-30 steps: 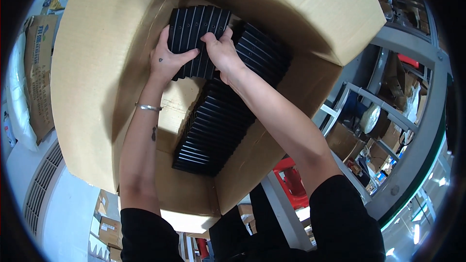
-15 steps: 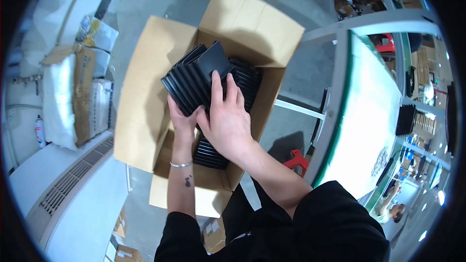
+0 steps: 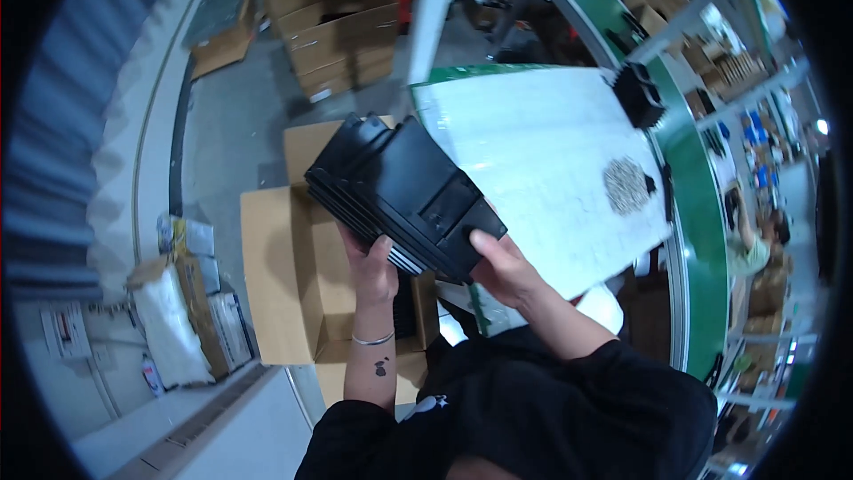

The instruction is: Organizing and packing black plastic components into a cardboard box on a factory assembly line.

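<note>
Between both hands I carry a stack of black plastic trays [image 3: 409, 187], tilted, with thin parallel edges along its near left side. My left hand [image 3: 371, 268] grips it from the lower left, thumb on the edges and fingers hidden beneath. At the lower right end my right hand [image 3: 505, 268] clasps it, thumb on top. Under and to the left of the stack stands an open cardboard box [image 3: 277, 276] with its flaps spread. More black pieces [image 3: 405, 307] show inside the box, partly covered by my left arm.
A white-topped table [image 3: 542, 160] with green edging stands to the right, holding a heap of small pale pieces [image 3: 627, 187] and a black stack [image 3: 638, 96]. Another open carton [image 3: 333, 27] sits on the floor ahead. At far right is another person [image 3: 755, 249].
The tray stack has come up out of the box and swung toward the table. My right hand has shifted from its top to its right end. The view has turned right.
</note>
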Tool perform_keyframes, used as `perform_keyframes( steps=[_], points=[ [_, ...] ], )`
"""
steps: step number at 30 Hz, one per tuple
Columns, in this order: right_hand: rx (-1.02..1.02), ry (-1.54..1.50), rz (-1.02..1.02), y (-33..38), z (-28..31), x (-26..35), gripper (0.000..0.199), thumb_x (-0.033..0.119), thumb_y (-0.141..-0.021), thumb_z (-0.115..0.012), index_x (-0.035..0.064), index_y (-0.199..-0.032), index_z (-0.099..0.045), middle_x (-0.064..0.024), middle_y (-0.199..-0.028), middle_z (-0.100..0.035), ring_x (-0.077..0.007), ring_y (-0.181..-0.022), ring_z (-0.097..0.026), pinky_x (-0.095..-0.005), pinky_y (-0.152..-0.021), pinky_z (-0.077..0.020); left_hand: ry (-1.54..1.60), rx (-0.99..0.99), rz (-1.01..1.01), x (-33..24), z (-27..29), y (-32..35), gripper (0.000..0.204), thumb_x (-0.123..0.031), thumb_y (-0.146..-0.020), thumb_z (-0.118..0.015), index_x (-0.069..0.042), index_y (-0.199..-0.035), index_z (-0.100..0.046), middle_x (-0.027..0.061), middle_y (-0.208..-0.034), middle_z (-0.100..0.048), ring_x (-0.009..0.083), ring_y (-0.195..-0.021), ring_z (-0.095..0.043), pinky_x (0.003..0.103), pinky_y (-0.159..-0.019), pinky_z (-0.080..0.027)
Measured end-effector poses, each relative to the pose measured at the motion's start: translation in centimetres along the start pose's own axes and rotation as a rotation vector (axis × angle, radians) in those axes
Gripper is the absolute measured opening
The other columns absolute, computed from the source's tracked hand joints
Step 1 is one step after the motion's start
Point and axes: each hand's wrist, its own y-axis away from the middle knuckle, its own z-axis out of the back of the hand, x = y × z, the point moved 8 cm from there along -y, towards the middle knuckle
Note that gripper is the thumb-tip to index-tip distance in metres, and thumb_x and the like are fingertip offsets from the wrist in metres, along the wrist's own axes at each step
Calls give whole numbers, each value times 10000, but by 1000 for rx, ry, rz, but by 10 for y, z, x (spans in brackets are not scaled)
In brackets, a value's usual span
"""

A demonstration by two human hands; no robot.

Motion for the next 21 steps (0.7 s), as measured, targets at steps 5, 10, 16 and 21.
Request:
perform_keyframes(
  steps=[5,10,16,21],
  points=[
    [-134,-197,50,30,63,55,578,158,-837,-605,100,-1330,-309,-65,-1217,-460,-179,-1086,-467,-340,-911,-419,11,185,114,59,-103,23,778,-85,-763,-542,-88,-1416,-118,71,-1372,-312,209,-1230,-352,348,-1035,-280],
    [-109,-308,229,56,152,116,494,130,-826,-612,70,-1268,-400,-58,-1147,-528,-173,-1064,-498,-344,-920,-421,132,280,267,132,-185,29,882,47,-685,-554,-117,-1426,-105,77,-1414,-248,223,-1281,-290,385,-1064,-224],
    [-17,-282,47,43,285,172,471,133,-807,-639,31,-1222,-442,-90,-1128,-563,-190,-1029,-546,-343,-875,-459,61,542,585,198,-226,-24,562,-425,-876,-442,-45,-1289,-411,76,-1295,-468,223,-1143,-482,375,-960,-383],
    [-45,15,131,48,378,253,492,72,-721,-722,34,-1159,-500,-39,-1042,-584,-135,-972,-554,-289,-878,-448,-267,615,1024,288,-294,-48,827,-667,-819,-360,-70,-1382,-254,106,-1355,-392,251,-1209,-429,424,-938,-419]
  ],
)
